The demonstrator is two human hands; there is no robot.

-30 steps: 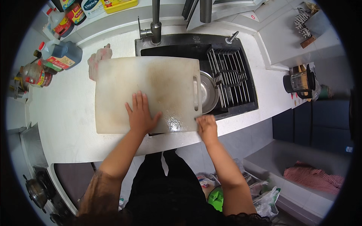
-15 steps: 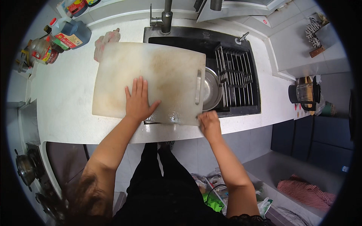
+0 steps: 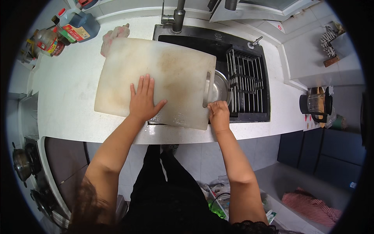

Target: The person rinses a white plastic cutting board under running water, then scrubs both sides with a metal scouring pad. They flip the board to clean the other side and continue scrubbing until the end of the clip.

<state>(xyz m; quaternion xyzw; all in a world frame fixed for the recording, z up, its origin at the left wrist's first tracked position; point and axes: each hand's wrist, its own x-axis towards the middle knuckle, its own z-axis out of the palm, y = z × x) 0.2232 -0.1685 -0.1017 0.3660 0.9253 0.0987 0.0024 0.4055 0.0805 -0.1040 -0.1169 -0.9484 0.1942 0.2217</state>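
Note:
A large white cutting board (image 3: 175, 74), stained brown in places and wet along its near edge, lies partly on the counter and partly over the sink. My left hand (image 3: 144, 103) rests flat on its face, fingers stretched and thumb spread. At the board's right edge, just below the handle slot, my right hand (image 3: 219, 114) has its fingers closed and touching the edge. Whether a small item is inside those fingers is hidden. A round metal basin (image 3: 221, 90) shows in the sink past the board, partly covered by it.
The black sink (image 3: 198, 33) has a grey faucet (image 3: 178, 17) at the back and a metal drying rack (image 3: 245, 74) on its right. A crumpled pinkish cloth (image 3: 114, 38) lies behind the board. Sauce jugs and bottles (image 3: 80, 26) stand back left; a blender jug (image 3: 316, 103) is far right.
My right hand has slid away from me along the board's right edge, from the near corner up to the handle slot. My left hand stays flat on the board. The view has shifted slightly.

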